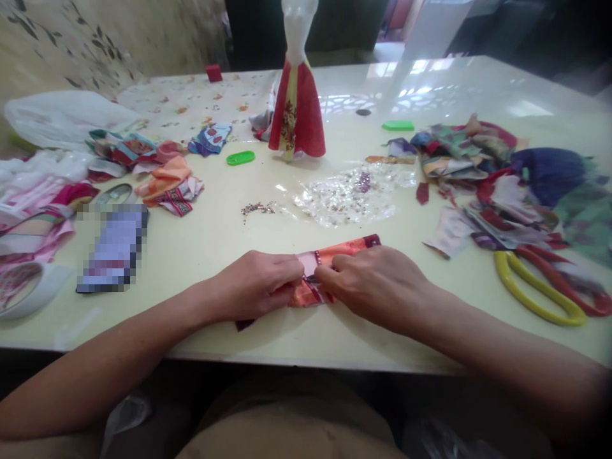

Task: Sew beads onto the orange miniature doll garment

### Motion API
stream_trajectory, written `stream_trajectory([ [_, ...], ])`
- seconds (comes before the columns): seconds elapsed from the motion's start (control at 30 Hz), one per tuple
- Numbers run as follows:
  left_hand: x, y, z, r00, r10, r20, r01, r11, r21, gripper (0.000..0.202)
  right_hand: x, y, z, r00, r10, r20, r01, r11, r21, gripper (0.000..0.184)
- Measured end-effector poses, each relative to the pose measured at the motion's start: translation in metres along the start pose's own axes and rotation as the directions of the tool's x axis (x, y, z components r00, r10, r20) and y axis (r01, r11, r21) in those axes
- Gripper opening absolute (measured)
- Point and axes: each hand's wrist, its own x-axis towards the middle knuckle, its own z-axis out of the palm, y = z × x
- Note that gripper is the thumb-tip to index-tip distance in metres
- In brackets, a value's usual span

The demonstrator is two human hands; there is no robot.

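Note:
In front of me on the table lies a piece of orange patterned fabric [347,248] with dark red ends and a row of small beads along a pale pink section. My left hand [261,284] is closed, its fingers pinching the fabric's left part. From the other side my right hand [377,284] is closed too, with fingertips pressed together low over the beaded row. A small dark thing shows at those fingertips, too small to name. Beyond the hands are a little heap of loose beads [258,209] and a clear plastic bag [339,197] of shiny beads.
A white dress form [296,29] wears a red and gold skirt [301,111]. Green trays [240,157] lie nearby. Left are a phone [115,245], a tape roll [23,287] and fabric scraps [167,182]; right, a scrap pile [468,150] and yellow-and-red scissors handles [535,299].

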Motion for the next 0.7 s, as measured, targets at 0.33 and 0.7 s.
stream_trajectory([
  [0.33, 0.0014, 0.0022, -0.0008, 1.000, 0.015, -0.010, -0.014, 0.999, 0.048, 0.012, -0.0005, 0.0006, 0.0039, 0.990, -0.099, -0.102, 0.091, 0.992, -0.084, 0.020],
  [0.7, -0.0004, -0.0005, -0.0011, 0.999, -0.015, 0.031, 0.012, 0.997, 0.071, 0.013, -0.0021, 0.0069, 0.0039, 0.992, -0.075, -0.101, 0.069, 0.995, -0.066, 0.019],
])
